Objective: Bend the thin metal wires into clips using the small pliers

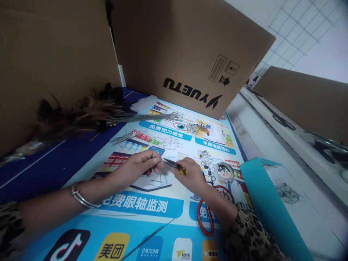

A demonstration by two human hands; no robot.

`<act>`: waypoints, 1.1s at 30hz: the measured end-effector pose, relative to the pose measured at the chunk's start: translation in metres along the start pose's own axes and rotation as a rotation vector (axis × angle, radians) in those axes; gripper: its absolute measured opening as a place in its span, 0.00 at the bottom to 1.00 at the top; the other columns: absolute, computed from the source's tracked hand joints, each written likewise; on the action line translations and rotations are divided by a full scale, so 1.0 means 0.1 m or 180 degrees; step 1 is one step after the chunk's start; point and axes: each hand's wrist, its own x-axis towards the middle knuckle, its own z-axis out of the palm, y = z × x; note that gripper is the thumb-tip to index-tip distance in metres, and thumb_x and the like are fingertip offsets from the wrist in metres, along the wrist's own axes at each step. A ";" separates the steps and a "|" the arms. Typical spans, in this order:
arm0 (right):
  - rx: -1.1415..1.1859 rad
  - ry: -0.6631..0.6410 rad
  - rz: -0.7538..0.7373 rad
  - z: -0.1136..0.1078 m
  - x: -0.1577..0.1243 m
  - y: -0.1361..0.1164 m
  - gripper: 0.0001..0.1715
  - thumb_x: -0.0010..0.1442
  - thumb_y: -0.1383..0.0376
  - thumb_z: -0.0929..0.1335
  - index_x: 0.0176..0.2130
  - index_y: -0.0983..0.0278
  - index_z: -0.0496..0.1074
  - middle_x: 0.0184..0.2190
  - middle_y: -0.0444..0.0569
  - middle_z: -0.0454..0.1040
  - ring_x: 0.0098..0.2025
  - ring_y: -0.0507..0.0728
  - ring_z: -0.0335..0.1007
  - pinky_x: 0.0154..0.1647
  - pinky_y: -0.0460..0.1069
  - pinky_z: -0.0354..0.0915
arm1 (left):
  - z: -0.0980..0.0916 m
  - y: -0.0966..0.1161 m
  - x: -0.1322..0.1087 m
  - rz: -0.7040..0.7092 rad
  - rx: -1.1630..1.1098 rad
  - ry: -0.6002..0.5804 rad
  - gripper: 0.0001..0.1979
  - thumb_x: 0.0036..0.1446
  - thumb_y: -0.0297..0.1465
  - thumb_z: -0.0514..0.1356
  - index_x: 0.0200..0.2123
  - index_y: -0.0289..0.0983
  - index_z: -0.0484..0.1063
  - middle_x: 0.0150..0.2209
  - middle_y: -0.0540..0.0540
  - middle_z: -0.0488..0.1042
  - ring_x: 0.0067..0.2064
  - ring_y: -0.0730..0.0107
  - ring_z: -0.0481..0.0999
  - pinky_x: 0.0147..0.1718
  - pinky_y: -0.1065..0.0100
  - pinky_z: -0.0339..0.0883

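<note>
My right hand (191,174) is closed around small pliers (172,164) with dark jaws and yellow handles. The jaw tips point left at my left hand (145,162), whose fingers are pinched together by the tips. What those fingers hold is too small to make out. Red-handled scissors (206,218) lie partly under my right forearm. Beyond my hands, thin wires (152,116) stretch across the printed sheet (170,221), near tangled wire pieces (171,143). A round ring-shaped roll (232,174) sits right of my right hand, beside small black rings and clips (209,168).
Brown feathers (81,112) are heaped at the left on dark blue cloth (51,159). A large cardboard box (187,47) stands at the back, with another cardboard panel (54,47) at left. On the right, a teal box (268,203) is near a wire tangle (288,191).
</note>
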 end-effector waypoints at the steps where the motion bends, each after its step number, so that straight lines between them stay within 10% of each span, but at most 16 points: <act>1: -0.0078 0.0065 -0.0061 0.00 -0.01 0.00 0.09 0.59 0.61 0.71 0.40 0.62 0.75 0.35 0.48 0.76 0.41 0.56 0.70 0.42 0.49 0.64 | 0.00 0.00 0.00 -0.0029 -0.0070 0.0025 0.15 0.63 0.43 0.57 0.34 0.36 0.71 0.28 0.49 0.74 0.28 0.72 0.68 0.27 0.71 0.62; 17: -0.2070 0.0661 -0.1660 -0.16 -0.08 -0.04 0.12 0.64 0.66 0.67 0.48 0.65 0.71 0.34 0.51 0.74 0.38 0.58 0.65 0.39 0.55 0.56 | 0.02 0.02 0.02 -0.0808 -0.1094 0.0244 0.13 0.57 0.37 0.65 0.36 0.35 0.68 0.28 0.49 0.77 0.30 0.69 0.79 0.24 0.74 0.66; 33: -0.2268 0.0610 -0.2014 -0.20 -0.08 -0.09 0.11 0.64 0.68 0.68 0.48 0.66 0.70 0.34 0.49 0.74 0.36 0.57 0.63 0.36 0.54 0.54 | -0.02 0.05 0.02 -0.0841 -0.1093 0.0142 0.12 0.55 0.36 0.66 0.35 0.35 0.69 0.28 0.49 0.77 0.28 0.72 0.78 0.24 0.75 0.69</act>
